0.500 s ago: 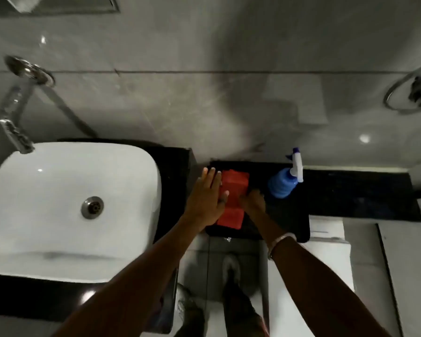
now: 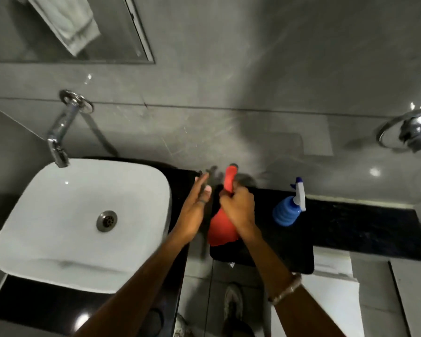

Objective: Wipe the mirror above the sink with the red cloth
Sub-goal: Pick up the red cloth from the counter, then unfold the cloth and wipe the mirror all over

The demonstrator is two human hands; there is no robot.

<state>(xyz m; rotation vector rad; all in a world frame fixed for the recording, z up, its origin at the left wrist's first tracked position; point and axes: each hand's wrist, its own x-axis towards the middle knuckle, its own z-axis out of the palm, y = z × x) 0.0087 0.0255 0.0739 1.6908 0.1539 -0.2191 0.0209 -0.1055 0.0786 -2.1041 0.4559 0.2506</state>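
My right hand (image 2: 238,207) is closed around the red cloth (image 2: 223,231), which is lifted off the black counter (image 2: 350,222); one end sticks up past my fingers and the rest hangs below my palm. Just left of the cloth, my left hand (image 2: 195,210) is open with fingers spread, holding nothing. The mirror (image 2: 15,35) is at the top left above the white sink (image 2: 78,215), and a pale towel is reflected in it.
A chrome tap (image 2: 61,127) juts from the wall over the sink. A blue spray bottle (image 2: 288,207) stands on the counter right of my right hand. A chrome ring holder (image 2: 408,132) is mounted at the far right. Grey floor tiles and my shoes show below.
The red cloth lay flat on the counter under both hands; now my right hand has gathered and raised it, and my left hand has let go. The view has tilted up, showing the mirror.
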